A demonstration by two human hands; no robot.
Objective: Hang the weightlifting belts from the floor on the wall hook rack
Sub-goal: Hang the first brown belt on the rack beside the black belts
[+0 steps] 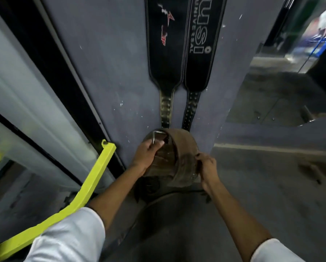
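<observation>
A worn brown leather belt, curled into a loop, is held low in front of the grey wall. My left hand grips its end by the metal buckle. My right hand pinches the loop's right side. Two black belts hang flat on the wall above: one with a red and white logo and one marked USI Universal, their narrow studded ends reaching down to just above the brown belt. The hook rack itself is out of view above the top edge.
A yellow metal bar slants across the lower left beside a glass panel with a black frame. A mirror fills the wall on the right. Dark floor lies below, with a dark object under the belt.
</observation>
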